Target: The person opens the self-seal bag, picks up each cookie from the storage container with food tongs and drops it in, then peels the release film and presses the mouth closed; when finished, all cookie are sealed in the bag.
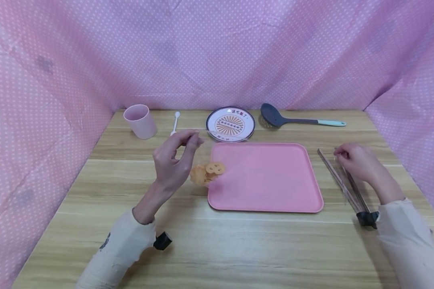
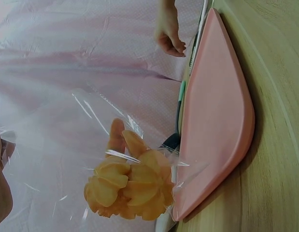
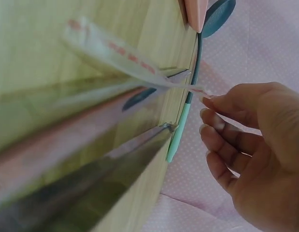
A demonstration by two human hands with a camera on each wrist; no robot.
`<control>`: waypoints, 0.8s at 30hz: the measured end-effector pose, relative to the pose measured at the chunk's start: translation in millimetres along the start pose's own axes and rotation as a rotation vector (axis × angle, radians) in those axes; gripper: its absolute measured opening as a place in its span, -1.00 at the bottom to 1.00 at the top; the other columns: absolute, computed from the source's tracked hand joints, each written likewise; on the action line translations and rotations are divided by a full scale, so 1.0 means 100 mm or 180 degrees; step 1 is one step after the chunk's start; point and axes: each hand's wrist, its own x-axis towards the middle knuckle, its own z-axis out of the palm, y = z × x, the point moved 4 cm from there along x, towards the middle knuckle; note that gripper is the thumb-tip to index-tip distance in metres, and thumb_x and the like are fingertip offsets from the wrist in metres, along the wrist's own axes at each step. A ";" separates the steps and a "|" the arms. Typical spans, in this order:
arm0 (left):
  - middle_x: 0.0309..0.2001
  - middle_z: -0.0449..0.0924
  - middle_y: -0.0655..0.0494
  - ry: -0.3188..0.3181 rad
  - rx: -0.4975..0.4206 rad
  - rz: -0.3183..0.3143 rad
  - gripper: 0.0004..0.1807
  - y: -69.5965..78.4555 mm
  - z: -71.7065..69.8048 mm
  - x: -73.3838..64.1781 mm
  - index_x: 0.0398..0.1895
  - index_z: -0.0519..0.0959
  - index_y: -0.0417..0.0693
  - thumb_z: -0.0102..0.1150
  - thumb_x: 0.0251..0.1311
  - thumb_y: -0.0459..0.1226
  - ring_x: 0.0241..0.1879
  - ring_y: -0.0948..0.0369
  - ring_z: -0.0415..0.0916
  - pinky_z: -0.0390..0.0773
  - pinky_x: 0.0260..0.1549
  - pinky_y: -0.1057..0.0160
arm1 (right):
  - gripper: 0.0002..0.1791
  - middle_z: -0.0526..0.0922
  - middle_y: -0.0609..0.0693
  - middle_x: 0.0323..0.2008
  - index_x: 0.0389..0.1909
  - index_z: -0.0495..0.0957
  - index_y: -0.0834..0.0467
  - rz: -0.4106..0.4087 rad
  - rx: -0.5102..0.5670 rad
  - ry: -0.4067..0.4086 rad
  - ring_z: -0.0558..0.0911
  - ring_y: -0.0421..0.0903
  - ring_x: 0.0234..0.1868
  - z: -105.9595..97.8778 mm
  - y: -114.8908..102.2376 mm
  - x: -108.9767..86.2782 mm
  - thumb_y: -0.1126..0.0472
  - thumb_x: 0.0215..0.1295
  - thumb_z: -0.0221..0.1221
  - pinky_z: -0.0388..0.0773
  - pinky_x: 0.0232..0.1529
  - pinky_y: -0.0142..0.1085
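My left hand (image 1: 173,162) pinches the top of a clear plastic bag (image 2: 86,111) between thumb and fingers. Orange-brown biscuits (image 2: 132,186) lie in the bottom of the bag, some shaped like flowers; in the head view a round one has a face-like pattern. The bag hangs over the left edge of a pink tray (image 1: 264,176). On the right, my right hand (image 1: 361,162) pinches a thin see-through strip (image 3: 122,55) with red print, blurred in the right wrist view. Metal tongs (image 1: 338,178) lie on the table beneath that hand.
Along the back of the wooden table (image 1: 238,245) stand a pink cup (image 1: 141,122), a small white spoon (image 1: 175,121), a patterned plate (image 1: 230,124) and a dark slotted spoon (image 1: 273,115) with a mint handle. Pink dotted cloth (image 1: 217,52) hangs behind and at the sides.
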 end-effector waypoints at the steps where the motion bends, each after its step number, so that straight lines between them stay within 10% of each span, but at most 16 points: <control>1: -0.40 0.73 -0.16 -0.0002 -0.0001 -0.0004 -0.95 0.00 0.00 0.00 -0.27 0.66 -0.44 0.23 0.25 -0.58 -0.45 0.00 0.68 0.65 -0.28 0.40 | -0.88 0.65 0.17 -0.41 -0.24 0.63 0.46 -0.0010 -0.0047 -0.0046 0.57 0.08 -0.38 0.00 0.00 0.01 0.44 0.31 0.19 0.54 -0.34 0.03; 16: -0.40 0.73 -0.16 -0.0017 -0.0065 -0.0015 -0.95 0.01 0.03 0.00 -0.28 0.66 -0.44 0.23 0.25 -0.58 -0.45 0.01 0.68 0.66 -0.29 0.39 | -0.76 0.59 0.00 -0.48 -0.24 0.63 0.35 0.0213 -0.0229 -0.0147 0.53 -0.02 -0.44 -0.15 -0.13 0.04 0.22 0.48 0.16 0.47 -0.41 -0.07; 24: -0.41 0.73 -0.16 0.0021 -0.0084 0.0020 -0.95 0.03 0.05 0.01 -0.29 0.67 -0.44 0.24 0.22 -0.59 -0.46 0.01 0.67 0.66 -0.29 0.39 | -0.93 0.69 0.04 -0.36 -0.20 0.66 0.32 -0.0769 0.0251 0.0565 0.61 -0.05 -0.31 -0.14 -0.93 0.05 0.40 0.33 0.30 0.53 -0.30 -0.30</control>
